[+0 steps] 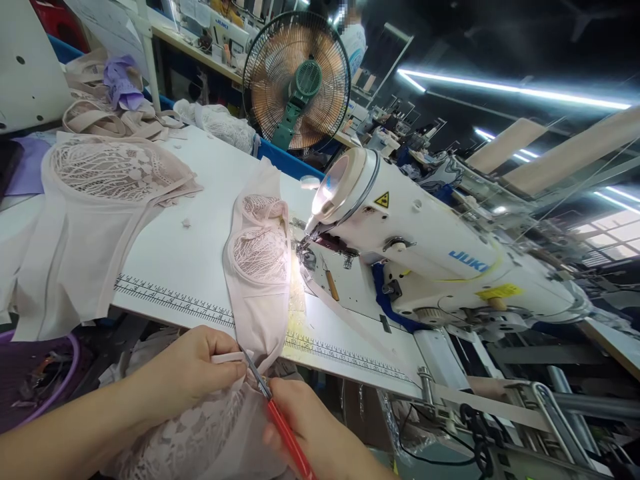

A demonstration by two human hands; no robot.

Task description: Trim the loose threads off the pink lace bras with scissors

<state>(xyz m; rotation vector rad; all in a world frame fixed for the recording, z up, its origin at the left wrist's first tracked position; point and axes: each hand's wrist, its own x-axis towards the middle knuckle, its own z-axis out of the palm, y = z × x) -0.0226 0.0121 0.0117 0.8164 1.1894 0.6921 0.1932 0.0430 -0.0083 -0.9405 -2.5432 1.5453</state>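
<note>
White table (pixel 200 233), its near edge marked with a ruler scale, bearing a white sewing machine (pixel 425 230); a fan (pixel 295 83) stands beyond. The pale lace garment (pixel 257 257) lies beside the lit needle area, its lower end at the table's near edge; more lace fabric (pixel 185 437) hangs below the hands (whether the two are joined cannot be told). The left hand (pixel 193 370) has thumb and forefinger pinched on a pale strip (pixel 227 358) at that edge. The right hand (pixel 313 413) has its fingers wrapped round the handle of a red-handled tool (pixel 287 437), apparently scissors, its metal tip close to the left fingertips. Likely hazards: a slip of the tip could nick the left fingers, given their closeness; bunched folds could bring the wrong layer under the blade; the weight of the hanging fabric could drag the garment off the table
</note>
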